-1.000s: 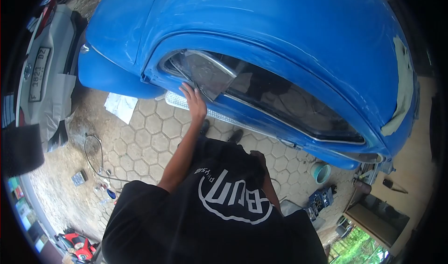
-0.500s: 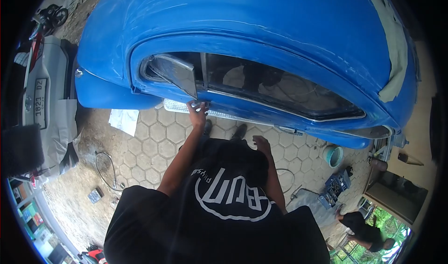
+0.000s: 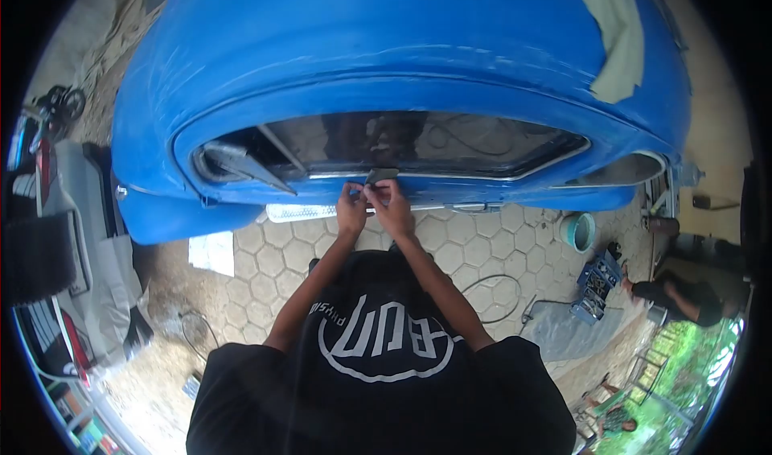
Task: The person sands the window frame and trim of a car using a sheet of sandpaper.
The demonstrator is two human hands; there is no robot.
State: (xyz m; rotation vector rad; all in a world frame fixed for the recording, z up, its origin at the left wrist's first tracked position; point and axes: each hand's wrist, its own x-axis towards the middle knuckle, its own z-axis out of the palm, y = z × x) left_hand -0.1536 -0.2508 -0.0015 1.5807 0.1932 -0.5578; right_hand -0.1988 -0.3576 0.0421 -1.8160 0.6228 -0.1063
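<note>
A person in a black shirt (image 3: pixel 378 411) stands close to a blue car (image 3: pixel 346 49), both forearms reaching out side by side. The right hand (image 3: pixel 394 207) has a narrow grip, thumb and fingers pinched on a small grey piece (image 3: pixel 383 174). The left hand (image 3: pixel 351 207) meets it, fingertips drawn together at the piece's left end; whether they close on it too cannot be told.

The piece is in front of the door, by the lower edge of the side window (image 3: pixel 474 145). Its visible part points up and away from the body, toward the glass; the longer side seems to slant up rightward, though fingers cover the lower end.

To the left, the vent pane (image 3: pixel 253 167) stands swung out, its free corner near the left hand. Room is wider on the right, along the sill. Below the hands, the running board (image 3: pixel 301 213) edges the hexagonal paving (image 3: pixel 503 250), which lies open between the body and a bucket (image 3: pixel 579 232).

Farther out are a white sheet (image 3: pixel 211 252) on the left, a toolbox (image 3: pixel 595 286) on the right and, beyond that, another person (image 3: pixel 696 298).
</note>
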